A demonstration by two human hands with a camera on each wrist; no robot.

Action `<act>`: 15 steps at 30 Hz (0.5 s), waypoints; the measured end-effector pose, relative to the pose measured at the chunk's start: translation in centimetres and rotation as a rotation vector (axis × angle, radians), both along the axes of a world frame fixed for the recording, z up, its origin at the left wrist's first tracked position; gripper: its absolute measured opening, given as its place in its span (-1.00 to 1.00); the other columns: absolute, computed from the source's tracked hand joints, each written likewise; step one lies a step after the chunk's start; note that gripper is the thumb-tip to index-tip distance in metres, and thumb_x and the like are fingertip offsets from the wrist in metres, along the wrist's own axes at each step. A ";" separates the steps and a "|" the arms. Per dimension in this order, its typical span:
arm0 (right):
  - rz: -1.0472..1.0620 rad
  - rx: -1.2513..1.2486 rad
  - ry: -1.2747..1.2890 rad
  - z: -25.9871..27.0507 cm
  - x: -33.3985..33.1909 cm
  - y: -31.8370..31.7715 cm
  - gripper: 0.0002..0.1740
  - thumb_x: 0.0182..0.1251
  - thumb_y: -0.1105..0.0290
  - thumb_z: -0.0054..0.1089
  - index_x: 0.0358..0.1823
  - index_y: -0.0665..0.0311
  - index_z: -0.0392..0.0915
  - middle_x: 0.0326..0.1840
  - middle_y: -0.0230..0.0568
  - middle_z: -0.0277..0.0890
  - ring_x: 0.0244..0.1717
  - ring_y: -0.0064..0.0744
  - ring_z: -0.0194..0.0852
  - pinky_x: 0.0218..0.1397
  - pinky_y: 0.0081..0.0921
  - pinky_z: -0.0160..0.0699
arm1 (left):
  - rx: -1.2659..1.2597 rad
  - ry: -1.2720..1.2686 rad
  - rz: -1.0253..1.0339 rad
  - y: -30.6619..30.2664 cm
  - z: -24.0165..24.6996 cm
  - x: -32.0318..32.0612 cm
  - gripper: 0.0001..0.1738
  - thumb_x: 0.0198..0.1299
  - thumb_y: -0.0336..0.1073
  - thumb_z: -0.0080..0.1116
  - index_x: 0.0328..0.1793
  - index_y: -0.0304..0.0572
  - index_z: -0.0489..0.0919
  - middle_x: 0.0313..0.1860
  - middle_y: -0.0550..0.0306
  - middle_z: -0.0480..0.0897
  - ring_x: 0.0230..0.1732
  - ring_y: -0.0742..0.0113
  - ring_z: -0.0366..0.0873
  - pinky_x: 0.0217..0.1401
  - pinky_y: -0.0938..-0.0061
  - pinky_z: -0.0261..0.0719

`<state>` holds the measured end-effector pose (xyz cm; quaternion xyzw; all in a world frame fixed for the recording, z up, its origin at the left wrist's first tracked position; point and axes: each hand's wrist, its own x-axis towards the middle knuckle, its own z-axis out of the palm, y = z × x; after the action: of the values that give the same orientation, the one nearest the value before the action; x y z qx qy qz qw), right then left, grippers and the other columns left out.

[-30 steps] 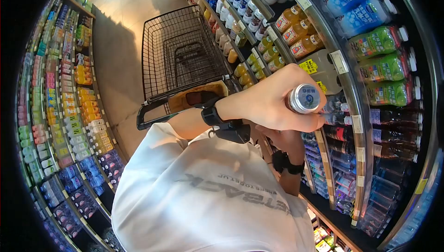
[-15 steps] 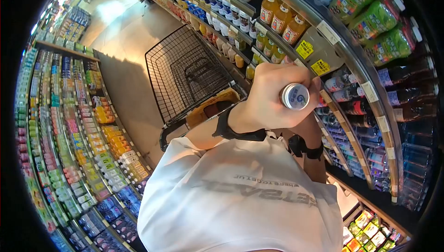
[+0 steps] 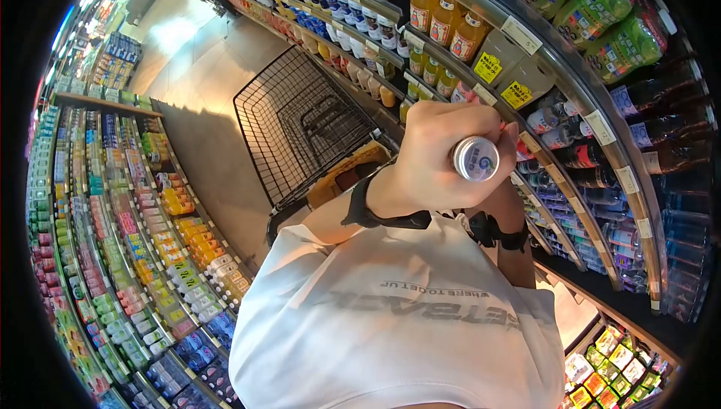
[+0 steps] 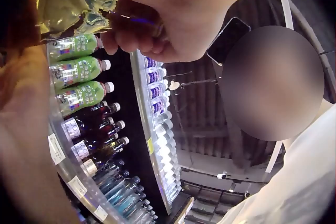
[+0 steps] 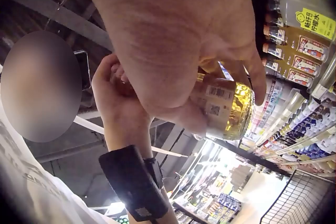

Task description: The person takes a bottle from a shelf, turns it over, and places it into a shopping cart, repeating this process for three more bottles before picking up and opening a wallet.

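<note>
Two hands [image 3: 434,155] grip one bottle [image 5: 216,107], the cart handle [image 3: 273,229] showing less than earlier.

Long shop shelves curve along both sides of an aisle, the left one [image 3: 109,103] under a wooden-looking ledge, the right one [image 3: 469,1] edged with price tags [image 3: 523,36]. Between them runs a tan tiled floor [image 3: 206,71] (a white glare blazes at its far end). Overhead, the left wrist view shows a dark, ribbed ceiling [image 4: 205,103].
</note>
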<state>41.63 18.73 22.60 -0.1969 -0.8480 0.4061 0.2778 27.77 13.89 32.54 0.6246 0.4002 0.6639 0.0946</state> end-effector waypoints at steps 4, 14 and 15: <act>0.015 0.080 -0.014 0.1 0.2 0.0 -0.54 0.31 0.37 0.39 0.16 0.36 0.46 0.04 0.15 0.53 0.03 0.22 0.58 0.03 -0.01 0.54 | 0.015 0.000 -0.015 0.0 -0.2 0.0 -0.59 0.06 -0.58 0.38 -0.63 -0.14 0.35 -0.74 0.16 0.42 -0.77 0.28 0.41 -0.66 0.46 0.30; 0.149 0.045 -0.054 -3.4 1.2 1.2 -0.44 0.32 0.22 0.48 0.24 0.30 0.49 0.07 0.09 0.59 0.01 0.08 0.62 0.02 -0.07 0.60 | -0.112 -0.046 -0.266 -1.2 0.5 -0.7 -0.66 0.13 -0.35 0.55 -0.15 -0.22 0.54 -0.26 -0.01 0.63 -0.24 0.22 0.61 -0.15 0.42 0.56; 0.186 0.038 -0.075 -4.2 1.5 1.4 -0.43 0.32 0.20 0.49 0.25 0.30 0.49 0.07 0.09 0.60 0.01 0.07 0.63 0.02 -0.08 0.60 | -0.156 -0.030 -0.321 -1.7 0.6 -1.2 -0.58 0.16 -0.32 0.54 0.02 -0.27 0.54 -0.10 -0.09 0.63 -0.08 0.14 0.58 0.02 0.34 0.54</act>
<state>43.16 20.12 18.44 -0.1270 -0.8800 0.4064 0.2104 26.55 12.22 33.18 0.6614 0.3441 0.6164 0.2537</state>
